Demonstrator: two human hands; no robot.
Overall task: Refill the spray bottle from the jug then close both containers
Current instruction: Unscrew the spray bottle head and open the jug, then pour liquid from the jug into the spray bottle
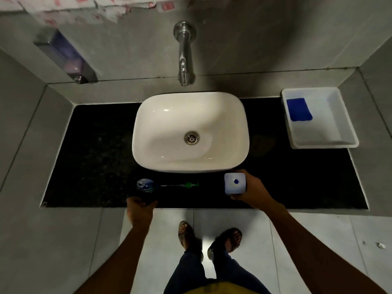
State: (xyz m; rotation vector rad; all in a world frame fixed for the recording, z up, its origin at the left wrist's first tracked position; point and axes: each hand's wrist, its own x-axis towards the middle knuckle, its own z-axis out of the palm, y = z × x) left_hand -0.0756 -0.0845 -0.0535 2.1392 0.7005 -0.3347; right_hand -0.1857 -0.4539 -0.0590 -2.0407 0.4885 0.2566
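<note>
Standing just in front of the sink (191, 132) on the worktop (95, 145), the spray bottle (145, 187) is gripped by the left hand (140, 211) and the jug (235, 183) by the right hand (252, 189), so steady the bottle upright, lift the jug and pour slowly into its neck.

Lower body of the spray bottle (146, 193) lost in shadow and behind the left hand (140, 211), fingers blurred, grip unclear; jug (235, 183) seen top-on only, sides hidden, far flank covered by the right hand (252, 190); green-tipped sprayer tube (180, 184) too thin and dim to read; both forearms cut by the bottom edge; wall dispenser (65, 56) smeared by blur.
</note>
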